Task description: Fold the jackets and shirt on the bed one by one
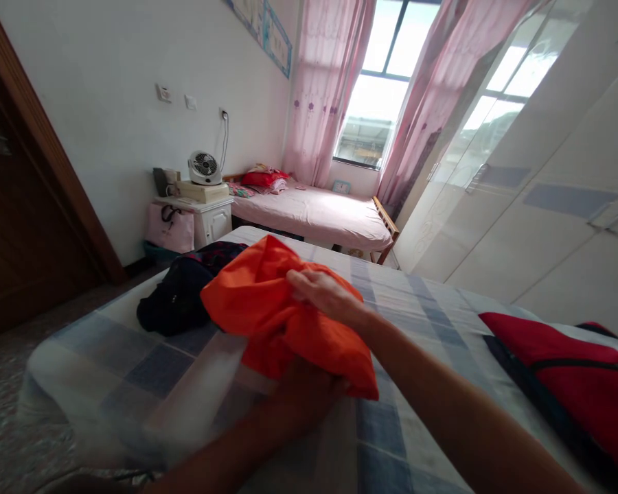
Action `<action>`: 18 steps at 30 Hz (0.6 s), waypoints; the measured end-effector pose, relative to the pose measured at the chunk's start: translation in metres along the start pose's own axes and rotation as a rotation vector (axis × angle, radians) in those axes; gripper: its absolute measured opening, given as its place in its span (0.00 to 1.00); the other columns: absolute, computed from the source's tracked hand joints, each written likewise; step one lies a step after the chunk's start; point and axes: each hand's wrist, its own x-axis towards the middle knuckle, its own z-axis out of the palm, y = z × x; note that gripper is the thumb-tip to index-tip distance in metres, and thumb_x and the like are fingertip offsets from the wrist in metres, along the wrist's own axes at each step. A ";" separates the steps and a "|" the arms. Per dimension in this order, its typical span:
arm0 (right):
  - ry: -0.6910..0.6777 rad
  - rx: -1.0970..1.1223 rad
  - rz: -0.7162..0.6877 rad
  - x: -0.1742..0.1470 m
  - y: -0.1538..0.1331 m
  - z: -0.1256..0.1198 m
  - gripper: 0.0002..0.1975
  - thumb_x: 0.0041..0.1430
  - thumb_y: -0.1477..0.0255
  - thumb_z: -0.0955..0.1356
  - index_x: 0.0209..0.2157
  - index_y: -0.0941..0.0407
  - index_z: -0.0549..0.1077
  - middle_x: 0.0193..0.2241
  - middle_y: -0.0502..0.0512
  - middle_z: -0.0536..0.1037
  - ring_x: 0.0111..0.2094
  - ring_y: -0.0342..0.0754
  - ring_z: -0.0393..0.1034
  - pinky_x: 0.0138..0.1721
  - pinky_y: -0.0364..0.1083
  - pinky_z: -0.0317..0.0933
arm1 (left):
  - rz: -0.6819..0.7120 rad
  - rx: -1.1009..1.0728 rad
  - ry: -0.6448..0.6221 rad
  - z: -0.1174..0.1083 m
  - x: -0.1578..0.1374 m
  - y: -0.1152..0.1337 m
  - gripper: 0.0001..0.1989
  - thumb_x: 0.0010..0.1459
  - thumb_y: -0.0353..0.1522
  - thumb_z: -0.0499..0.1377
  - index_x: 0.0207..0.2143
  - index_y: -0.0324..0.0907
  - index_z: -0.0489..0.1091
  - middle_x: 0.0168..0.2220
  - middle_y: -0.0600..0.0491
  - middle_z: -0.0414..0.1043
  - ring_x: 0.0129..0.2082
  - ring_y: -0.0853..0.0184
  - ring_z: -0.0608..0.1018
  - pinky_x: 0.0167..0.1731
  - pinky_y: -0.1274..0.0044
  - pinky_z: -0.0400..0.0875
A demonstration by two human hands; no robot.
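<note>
An orange cloth (257, 295) is in front of the person, above the near bed (159, 374), which has a sheet with blue and white checks. The right hand (319, 291) lies on the upper side of the cloth, and its fingers are bent and grip a fold of it. The left hand (309, 387) is at the lower edge of the cloth, dark and blurred, with the fingers partly covered by it, so I cannot tell if this hand is closed on the fabric. The cloth is crumpled, with several deep folds; whether its lower part touches the bed, I cannot tell. Just beside it, on the left, a dark garment (172, 302) lies in a heap on the same bed. On the right side of the bed, well apart from the cloth, there is a red garment (561, 343) with a dark stripe, lying on something dark. Farther behind, a small fan (204, 167) stands on a flat box (200, 192), which is placed on a white cabinet (215, 225). A pink bag (169, 230) is in front of this cabinet. A second bed (309, 209) with a pink sheet stands below the window (375, 103), between the cabinet and a white wardrobe (494, 206).
</note>
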 end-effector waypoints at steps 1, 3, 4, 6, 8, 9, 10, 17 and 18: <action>-0.091 -0.055 -0.044 0.004 0.005 0.017 0.18 0.61 0.61 0.58 0.27 0.56 0.71 0.23 0.50 0.72 0.26 0.44 0.64 0.32 0.44 0.59 | -0.057 -0.041 -0.041 -0.003 -0.014 -0.002 0.18 0.59 0.36 0.52 0.49 0.43 0.72 0.53 0.43 0.71 0.54 0.49 0.70 0.56 0.57 0.59; -0.175 -0.094 -0.081 0.005 0.016 0.037 0.16 0.61 0.63 0.60 0.25 0.55 0.71 0.24 0.49 0.72 0.26 0.43 0.64 0.33 0.44 0.59 | -0.148 -0.166 -0.059 -0.006 -0.045 -0.008 0.22 0.55 0.37 0.56 0.52 0.43 0.69 0.55 0.42 0.68 0.55 0.49 0.69 0.56 0.57 0.61; -0.151 -0.097 -0.073 0.005 0.021 0.039 0.16 0.61 0.63 0.60 0.24 0.55 0.71 0.24 0.49 0.73 0.27 0.43 0.64 0.33 0.43 0.59 | -0.197 -0.275 -0.016 -0.006 -0.060 -0.011 0.26 0.53 0.38 0.57 0.55 0.43 0.67 0.58 0.43 0.65 0.58 0.49 0.66 0.57 0.58 0.60; 0.023 -0.118 -0.015 0.004 0.032 0.027 0.17 0.61 0.64 0.59 0.26 0.55 0.72 0.26 0.51 0.74 0.30 0.44 0.67 0.36 0.44 0.60 | -0.352 -0.598 0.121 -0.005 -0.086 -0.015 0.31 0.52 0.40 0.59 0.58 0.44 0.62 0.62 0.45 0.58 0.61 0.52 0.62 0.59 0.61 0.58; 0.248 -0.147 0.084 0.007 0.046 0.001 0.15 0.60 0.63 0.60 0.34 0.55 0.74 0.36 0.54 0.76 0.40 0.48 0.68 0.44 0.46 0.59 | -0.560 -0.952 0.273 -0.006 -0.100 -0.015 0.30 0.53 0.42 0.59 0.57 0.43 0.62 0.61 0.45 0.60 0.61 0.54 0.63 0.59 0.62 0.59; 0.323 -0.138 0.152 0.009 0.056 -0.013 0.14 0.59 0.63 0.62 0.39 0.56 0.74 0.43 0.56 0.75 0.47 0.51 0.66 0.50 0.47 0.56 | -0.648 -1.105 0.331 -0.008 -0.101 -0.014 0.29 0.53 0.43 0.59 0.56 0.43 0.64 0.60 0.44 0.62 0.59 0.55 0.65 0.58 0.63 0.61; 0.346 -0.108 0.229 0.010 0.066 -0.026 0.17 0.57 0.61 0.64 0.43 0.56 0.72 0.49 0.58 0.72 0.52 0.53 0.62 0.53 0.48 0.53 | -0.716 -1.239 0.379 -0.011 -0.100 -0.012 0.27 0.53 0.42 0.59 0.54 0.42 0.65 0.59 0.44 0.64 0.58 0.56 0.67 0.58 0.64 0.62; 0.018 0.208 0.495 -0.004 0.123 -0.046 0.26 0.46 0.50 0.69 0.34 0.60 0.76 0.33 0.59 0.79 0.35 0.52 0.73 0.38 0.48 0.67 | -0.899 -1.569 0.533 -0.032 -0.050 -0.004 0.21 0.53 0.39 0.61 0.49 0.46 0.68 0.56 0.50 0.68 0.53 0.60 0.73 0.52 0.68 0.69; -0.009 0.244 0.501 -0.009 0.124 -0.046 0.26 0.45 0.50 0.70 0.33 0.60 0.76 0.32 0.58 0.79 0.34 0.51 0.73 0.36 0.47 0.67 | -0.886 -1.563 0.539 -0.033 -0.042 -0.005 0.21 0.52 0.39 0.62 0.49 0.45 0.68 0.55 0.50 0.69 0.53 0.59 0.73 0.50 0.68 0.71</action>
